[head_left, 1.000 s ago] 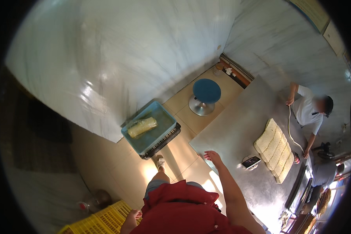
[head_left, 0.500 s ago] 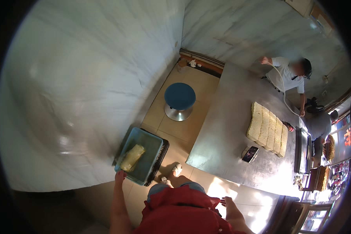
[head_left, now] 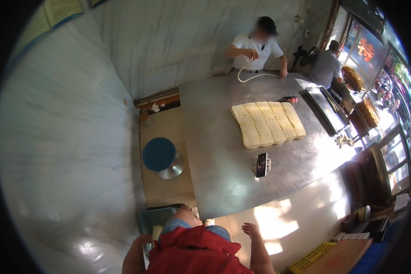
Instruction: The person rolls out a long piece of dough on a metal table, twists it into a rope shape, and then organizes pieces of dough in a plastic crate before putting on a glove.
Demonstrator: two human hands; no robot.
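My right hand (head_left: 250,230) hangs in the air near the front edge of the steel table, fingers apart with nothing in them. Low at my left side, my left hand (head_left: 144,239) is beside a blue-green plastic tub (head_left: 153,215). Its fingers are too small and unclear to show whether they grip anything. Inside the tub, a pale yellow wrapped bundle (head_left: 157,231) is mostly hidden by my body. Several thick strips of pale yellow dough (head_left: 268,123) lie side by side on the steel table (head_left: 214,160), ahead and to the right.
A phone (head_left: 261,165) rests on a stand near the dough. Behind the table, a person (head_left: 260,48) holds a long dough rope (head_left: 251,77) in both hands. A blue stool (head_left: 159,154) stands left of the table. Black trays (head_left: 326,109) sit at its right end, near another person (head_left: 325,68).
My view has swung right, and the tub now sits lower and partly behind me. My left hand no longer reaches the tub's near rim. The co-worker has lowered the raised end of the rope.
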